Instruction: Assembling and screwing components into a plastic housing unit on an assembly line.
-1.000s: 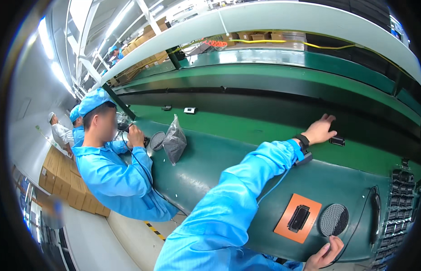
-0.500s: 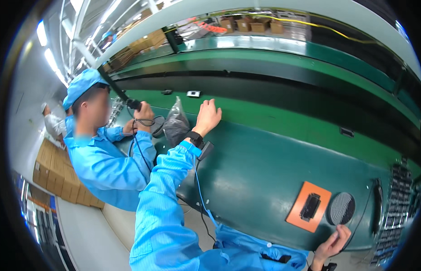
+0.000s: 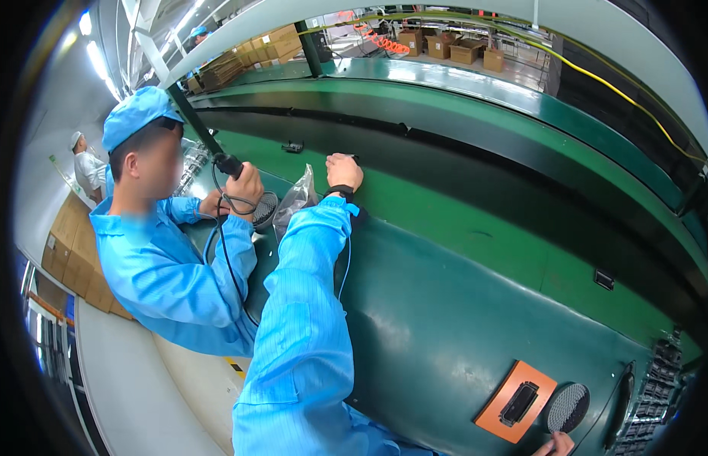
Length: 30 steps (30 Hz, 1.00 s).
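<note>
Bag left of the curled left hand could tip if the sleeve snags it; whether that hand grips the dark part at its right, or the cropped right hand anything, is unclear.

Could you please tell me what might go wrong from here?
The left sleeve overlaps the plastic bag in this view, so the arm could brush or tip the bag; whether they touch is unclear.

The fingertips of the right hand are at the rim of the round grey disc, so a careless move might jog it.

The left hand is curled, hiding its grip, so anything inside could slip unnoticed.
</note>
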### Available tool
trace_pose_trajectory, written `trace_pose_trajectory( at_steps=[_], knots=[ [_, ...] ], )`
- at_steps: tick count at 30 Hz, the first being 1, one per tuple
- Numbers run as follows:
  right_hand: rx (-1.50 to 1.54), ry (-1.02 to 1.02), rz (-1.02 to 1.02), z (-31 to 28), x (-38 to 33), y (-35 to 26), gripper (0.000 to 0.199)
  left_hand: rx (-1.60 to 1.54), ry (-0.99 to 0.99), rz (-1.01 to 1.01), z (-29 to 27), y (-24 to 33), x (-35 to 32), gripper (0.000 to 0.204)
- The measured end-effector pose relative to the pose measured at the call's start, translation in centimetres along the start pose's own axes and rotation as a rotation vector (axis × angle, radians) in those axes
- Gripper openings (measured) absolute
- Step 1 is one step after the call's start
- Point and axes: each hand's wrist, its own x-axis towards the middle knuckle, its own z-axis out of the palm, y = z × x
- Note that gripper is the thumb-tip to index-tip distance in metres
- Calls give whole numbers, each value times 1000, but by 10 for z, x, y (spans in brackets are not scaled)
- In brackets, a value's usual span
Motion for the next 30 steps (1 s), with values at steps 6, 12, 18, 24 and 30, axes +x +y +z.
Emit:
trace_pose_trajectory(
  at_steps=[6, 12, 18, 24, 30],
  knots=[
    [-35, 95, 11, -2, -23, 33, 17, -29, 30, 2, -36, 35, 2, 30],
    [117, 34, -14, 13, 0, 7, 20, -432, 107, 472, -143, 91, -87, 27],
    [833, -17, 496, 7, 54, -82, 36, -992, -785, 912, -365, 199, -345, 27],
    [961, -372, 338, 15, 58, -89, 35, -1363, -953, 660, -353, 170, -408, 24],
    [695, -294, 364, 14, 50, -76, 18, -1309, -869, 829, -319, 175, -442, 28]
  ],
)
